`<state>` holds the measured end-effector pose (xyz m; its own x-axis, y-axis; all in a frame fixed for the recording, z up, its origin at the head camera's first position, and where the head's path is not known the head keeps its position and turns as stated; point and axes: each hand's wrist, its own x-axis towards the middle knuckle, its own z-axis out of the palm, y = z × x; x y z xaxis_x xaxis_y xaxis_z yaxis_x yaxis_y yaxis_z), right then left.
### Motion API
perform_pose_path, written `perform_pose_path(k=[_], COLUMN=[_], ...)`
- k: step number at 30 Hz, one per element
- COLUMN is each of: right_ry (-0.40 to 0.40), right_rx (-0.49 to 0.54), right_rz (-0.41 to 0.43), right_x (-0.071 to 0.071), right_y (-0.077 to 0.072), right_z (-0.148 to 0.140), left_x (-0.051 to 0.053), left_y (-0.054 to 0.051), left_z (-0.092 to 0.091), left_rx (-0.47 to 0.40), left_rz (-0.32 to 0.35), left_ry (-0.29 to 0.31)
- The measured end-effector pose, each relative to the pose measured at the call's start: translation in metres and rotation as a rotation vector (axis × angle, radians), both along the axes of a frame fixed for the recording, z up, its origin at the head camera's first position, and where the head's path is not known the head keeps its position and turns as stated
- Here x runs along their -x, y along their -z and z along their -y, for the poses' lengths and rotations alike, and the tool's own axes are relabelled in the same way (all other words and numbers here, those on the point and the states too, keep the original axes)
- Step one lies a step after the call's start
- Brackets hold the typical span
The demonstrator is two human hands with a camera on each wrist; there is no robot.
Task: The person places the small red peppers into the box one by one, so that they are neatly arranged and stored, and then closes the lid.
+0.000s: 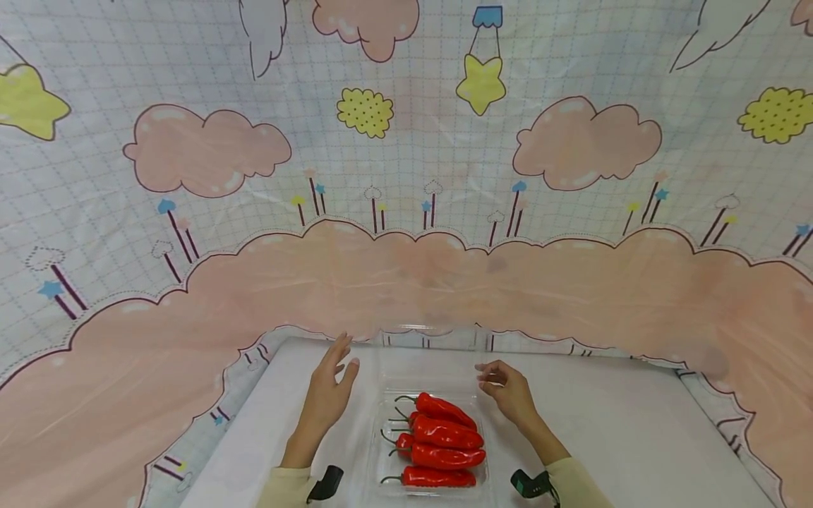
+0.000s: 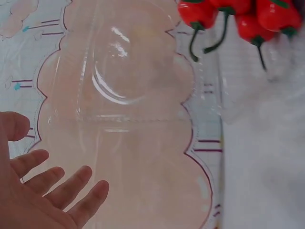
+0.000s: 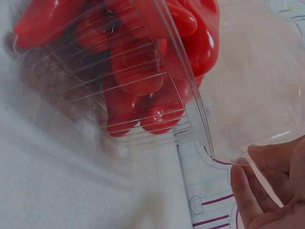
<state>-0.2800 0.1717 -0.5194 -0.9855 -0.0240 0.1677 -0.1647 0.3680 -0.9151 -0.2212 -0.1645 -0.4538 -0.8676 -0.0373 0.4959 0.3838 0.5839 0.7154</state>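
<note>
Several glossy red peppers (image 1: 447, 432) with green stems lie in a clear plastic box (image 1: 372, 458) at the front middle of the table. Its transparent lid (image 1: 428, 361) stands raised at the back. My right hand (image 1: 511, 397) pinches the lid's right edge; in the right wrist view, thumb and fingers of that hand (image 3: 271, 186) meet at the lid's rim. To the left of the lid, my left hand (image 1: 327, 395) is held up with nothing in it. The left wrist view shows this hand (image 2: 52, 191) with fingers spread, apart from the lid.
A white cloth-like surface (image 1: 610, 423) covers the table. Behind and beside it hangs a printed sheet (image 1: 406, 275) with clouds and stars. Black wrist devices (image 1: 327, 484) sit at both sleeves.
</note>
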Motion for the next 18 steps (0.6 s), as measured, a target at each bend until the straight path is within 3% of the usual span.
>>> perform_pose_path(k=[4, 8, 12, 18], right_ry=[0.005, 0.011, 0.013, 0.008], right_rx=[-0.005, -0.010, -0.013, -0.009], right_rz=[-0.006, -0.009, -0.019, -0.037], right_x=[-0.001, -0.002, -0.002, -0.003], right_y=[0.000, 0.001, 0.001, 0.001], right_z=[0.000, 0.000, 0.000, 0.000], left_x=[0.013, 0.025, 0.036, 0.043], left_y=[-0.015, -0.024, -0.028, -0.026], left_z=[-0.009, -0.017, -0.024, -0.034], left_rx=[-0.063, -0.140, -0.195, -0.202], left_rz=[0.012, 0.065, 0.123, 0.165], left_ry=[0.042, 0.062, 0.062, 0.060])
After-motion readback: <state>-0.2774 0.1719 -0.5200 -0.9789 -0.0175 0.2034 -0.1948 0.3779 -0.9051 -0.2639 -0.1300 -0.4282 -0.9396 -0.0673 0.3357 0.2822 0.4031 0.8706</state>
